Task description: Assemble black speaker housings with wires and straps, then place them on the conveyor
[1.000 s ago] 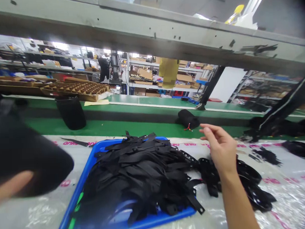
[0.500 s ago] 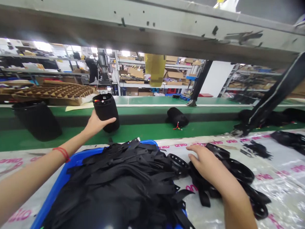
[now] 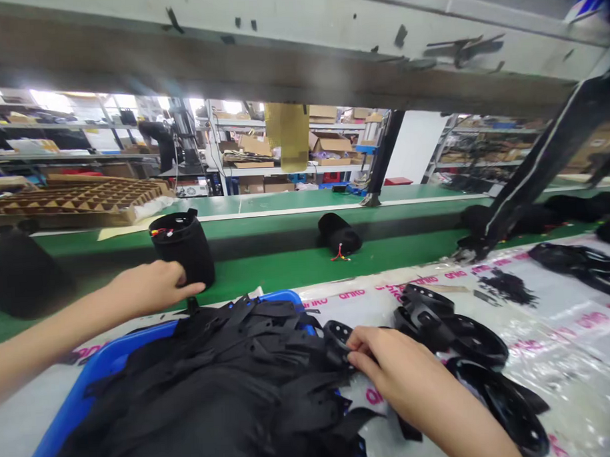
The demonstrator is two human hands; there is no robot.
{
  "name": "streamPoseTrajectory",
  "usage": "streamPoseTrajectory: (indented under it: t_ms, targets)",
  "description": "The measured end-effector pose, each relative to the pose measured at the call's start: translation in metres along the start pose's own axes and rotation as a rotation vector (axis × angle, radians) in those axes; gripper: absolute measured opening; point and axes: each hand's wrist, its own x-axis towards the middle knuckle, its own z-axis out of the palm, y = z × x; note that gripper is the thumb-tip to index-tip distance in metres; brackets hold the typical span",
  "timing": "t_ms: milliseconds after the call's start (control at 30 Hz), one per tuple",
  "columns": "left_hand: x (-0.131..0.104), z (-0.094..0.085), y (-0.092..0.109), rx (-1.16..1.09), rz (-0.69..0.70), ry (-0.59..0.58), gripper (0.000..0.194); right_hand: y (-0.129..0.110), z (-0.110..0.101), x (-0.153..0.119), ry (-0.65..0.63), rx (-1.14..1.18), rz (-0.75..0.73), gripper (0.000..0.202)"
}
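Gripping loosely, our left hand (image 3: 149, 287) rests its fingertips against the upright black pouch (image 3: 183, 249) on the green belt (image 3: 286, 266), just beyond the blue tray (image 3: 90, 369). Right of the tray, our right hand (image 3: 390, 365) pinches a black strap (image 3: 339, 334).
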Motion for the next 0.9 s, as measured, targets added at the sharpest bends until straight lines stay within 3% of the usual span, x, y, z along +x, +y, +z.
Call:
streamPoseTrajectory:
  t_ms: [67, 167, 233, 333, 433, 533, 633, 700, 800, 900]
  targets:
    - [0.011, -0.020, 0.030, 0.040, 0.139, -0.011, 0.042, 0.002, -0.004, 0.000, 0.064, 0.051, -0.013, 0.021]
    - [0.045, -0.033, 0.089, 0.107, 0.358, 0.122, 0.043, 0.001, -0.013, 0.000, 0.225, 0.162, 0.015, 0.034]
    - [0.074, -0.026, 0.131, 0.181, 0.511, 0.226, 0.043, 0.000, -0.017, 0.000, 0.462, 0.310, 0.067, 0.036]
    - [0.116, 0.001, 0.189, 0.266, 0.777, 0.362, 0.058, 0.007, -0.017, 0.002, 0.877, 0.503, 0.116, 0.029]
    - [0.149, 0.029, 0.237, 0.297, 1.003, 0.450, 0.056, 0.028, -0.012, 0.002, 1.044, 0.171, 0.149, 0.027]
    - [0.171, 0.045, 0.269, 0.300, 1.135, 0.485, 0.058, 0.052, -0.006, -0.003, 0.974, -0.252, 0.286, 0.025]
    - [0.184, 0.050, 0.284, 0.276, 1.126, 0.464, 0.050, 0.065, -0.001, -0.008, 0.892, -0.417, 0.413, 0.026]
    - [0.186, 0.049, 0.284, 0.239, 1.071, 0.437, 0.043, 0.066, 0.002, -0.009, 0.932, -0.450, 0.426, 0.027]
    - [0.179, 0.041, 0.269, 0.149, 1.014, 0.389, 0.043, 0.061, 0.004, -0.006, 0.965, -0.438, 0.368, 0.031]
    - [0.163, 0.024, 0.238, -0.010, 0.895, 0.354, 0.055, 0.053, 0.004, -0.002, 0.965, -0.325, 0.299, 0.033]
